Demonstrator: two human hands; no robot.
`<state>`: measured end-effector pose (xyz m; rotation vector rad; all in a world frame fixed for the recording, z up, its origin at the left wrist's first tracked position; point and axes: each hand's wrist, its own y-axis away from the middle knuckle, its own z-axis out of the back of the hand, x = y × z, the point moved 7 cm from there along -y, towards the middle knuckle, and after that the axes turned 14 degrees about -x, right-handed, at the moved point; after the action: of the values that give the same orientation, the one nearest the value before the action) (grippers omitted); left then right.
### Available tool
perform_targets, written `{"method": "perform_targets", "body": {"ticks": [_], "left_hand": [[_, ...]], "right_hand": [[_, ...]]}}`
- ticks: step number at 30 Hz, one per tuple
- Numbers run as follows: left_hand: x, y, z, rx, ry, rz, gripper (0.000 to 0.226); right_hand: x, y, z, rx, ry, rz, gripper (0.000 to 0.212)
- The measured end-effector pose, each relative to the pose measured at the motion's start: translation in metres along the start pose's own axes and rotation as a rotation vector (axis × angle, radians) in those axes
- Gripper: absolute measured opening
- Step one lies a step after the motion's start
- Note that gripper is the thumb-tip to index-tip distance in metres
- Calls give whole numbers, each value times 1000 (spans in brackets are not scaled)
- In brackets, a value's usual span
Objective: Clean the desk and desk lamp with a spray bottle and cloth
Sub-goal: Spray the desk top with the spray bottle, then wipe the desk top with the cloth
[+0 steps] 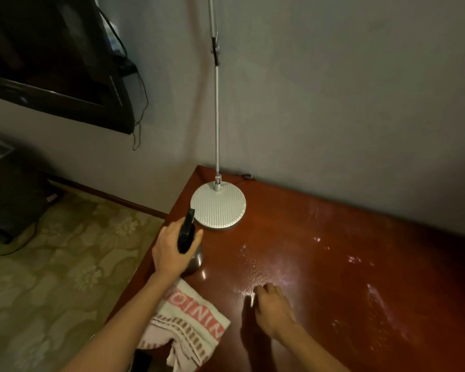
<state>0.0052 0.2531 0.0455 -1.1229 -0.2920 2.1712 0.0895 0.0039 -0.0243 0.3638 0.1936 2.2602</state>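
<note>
My left hand [172, 251] grips a spray bottle [186, 233] with a black trigger head, near the desk's left edge. The nozzle points toward the round ribbed base of the silver desk lamp [218, 206], whose thin pole rises along the wall. A white cloth with red lettering [191, 326] lies crumpled on the desk's front left corner, under my left forearm. My right hand [273, 307] rests on the reddish-brown desk [333, 237] with its fingers curled and nothing in it. Spray droplets glisten on the wood around it.
A grey wall runs behind the desk. A dark television [51, 63] with dangling cables hangs on the wall at upper left. Patterned carpet [51, 264] lies below the desk's left edge, and a dark unit stands at far left.
</note>
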Motion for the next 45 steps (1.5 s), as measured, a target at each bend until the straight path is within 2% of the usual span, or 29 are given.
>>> {"method": "perform_targets", "body": {"ticks": [5,12,15,17,21,23,26,27,29,32,37,39,42,45], "left_hand": [[29,-7,-13,3,12,56,35],[52,-5,-20,-31,-22,140,47],[63,1,-17,-40,11,219,53],[67,9,-13,-15,14,236,56],[71,52,4,53,-136,264,75],[76,90,13,140,-195,195,65],[87,154,18,394,-185,-40,51],[92,170,18,445,-173,-124,47],[97,183,21,473,-143,-169,42],[96,179,21,554,-147,-185,51],[108,186,18,840,-279,-419,87],[107,184,15,858,-320,-432,89],[92,177,7,770,-373,-420,75],[74,173,-3,775,-435,-448,63]], "right_hand": [[31,-7,-12,36,35,43,48],[76,-9,-37,95,-10,129,51],[99,-5,-45,90,-32,216,50],[116,-1,-50,23,-34,322,47],[142,10,-62,-29,2,460,58],[147,16,-65,-31,34,477,61],[150,21,-75,-11,97,508,67],[150,23,-79,-2,101,514,69],[150,24,-86,1,105,514,72],[151,29,-92,39,66,488,88],[159,31,-100,130,84,371,101],[161,32,-102,142,51,351,98],[158,31,-97,104,49,384,78],[152,29,-90,79,74,403,71]]}}
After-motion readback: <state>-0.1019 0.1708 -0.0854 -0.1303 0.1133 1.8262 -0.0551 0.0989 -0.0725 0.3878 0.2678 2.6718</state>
